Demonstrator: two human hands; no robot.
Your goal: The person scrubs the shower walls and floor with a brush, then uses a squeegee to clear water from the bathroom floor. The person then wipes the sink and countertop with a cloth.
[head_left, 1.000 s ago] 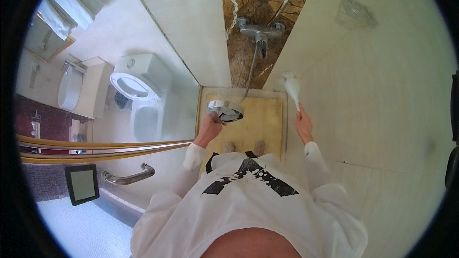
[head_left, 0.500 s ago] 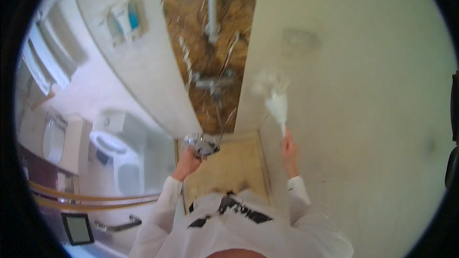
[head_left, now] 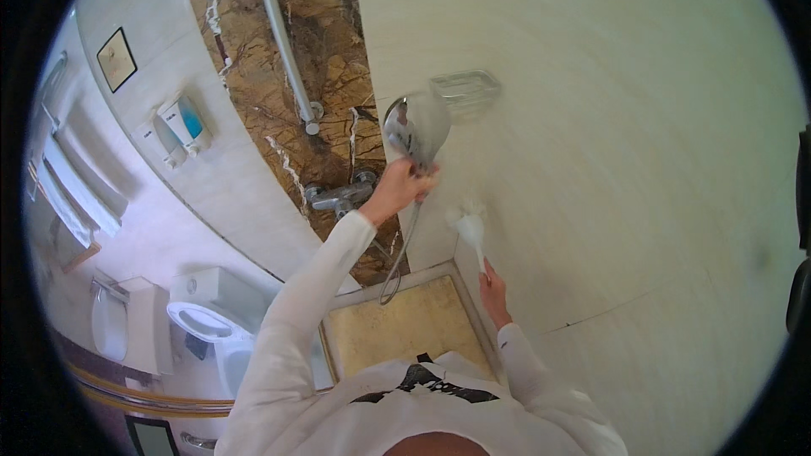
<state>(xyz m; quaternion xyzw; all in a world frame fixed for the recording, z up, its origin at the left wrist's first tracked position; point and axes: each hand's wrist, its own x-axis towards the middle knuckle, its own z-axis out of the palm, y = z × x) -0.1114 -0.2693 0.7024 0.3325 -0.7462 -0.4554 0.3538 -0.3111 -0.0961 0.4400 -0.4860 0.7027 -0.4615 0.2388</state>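
My left hand (head_left: 397,192) is closed around the handle of a chrome hand shower (head_left: 417,125), raised in front of the pale wall. From its handle a metal hose (head_left: 407,251) hangs down in a loop. Lower and to the right, my right hand (head_left: 494,295) grips the thin handle of a white scrubbing brush (head_left: 470,226). The brush points up, its bristles close to the wall; whether they touch it I cannot tell.
Behind the shower head is a wall soap rack (head_left: 469,89). A chrome mixer tap (head_left: 340,197) and a vertical rail (head_left: 287,42) sit on the brown marble strip. Soap dispensers (head_left: 179,127) hang further left, above a toilet (head_left: 203,319). Beneath me lies a yellowish shower floor (head_left: 397,321).
My left hand has lifted the hand shower up and to the right, from above the floor to the wall. The brush in my right hand is lower in the view. The whole view has turned.
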